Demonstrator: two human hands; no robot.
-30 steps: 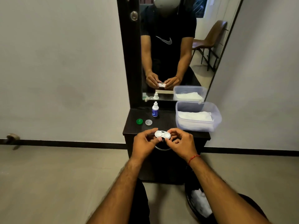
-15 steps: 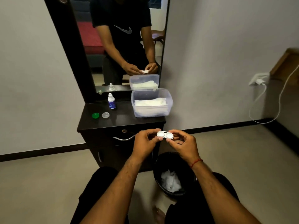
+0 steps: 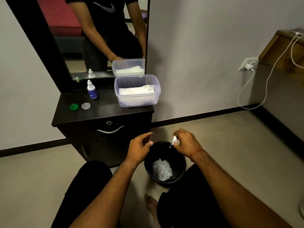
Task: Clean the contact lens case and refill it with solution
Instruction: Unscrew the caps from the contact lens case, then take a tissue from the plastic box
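Note:
My right hand (image 3: pixel 185 142) grips the white contact lens case (image 3: pixel 174 140), tipped on edge above the black bin (image 3: pixel 181 171), with drops falling from it. My left hand (image 3: pixel 139 148) hovers beside the bin's left rim with loosely curled fingers and nothing in it. On the dark dresser top (image 3: pixel 105 111) lie a green cap (image 3: pixel 73 106) and a clear cap (image 3: pixel 85 105). The small solution bottle (image 3: pixel 91 90) stands upright behind them, near the mirror.
A clear plastic tub (image 3: pixel 137 92) of white tissues sits on the dresser's right side. The bin holds crumpled white tissues (image 3: pixel 162 169). My foot (image 3: pixel 150 203) is on the floor below it. A charger cable (image 3: pixel 256 89) hangs from a wall socket at right.
My view swung down and right. My left hand let go of the case and drew aside. My right hand lowered the case over the bin and tipped it.

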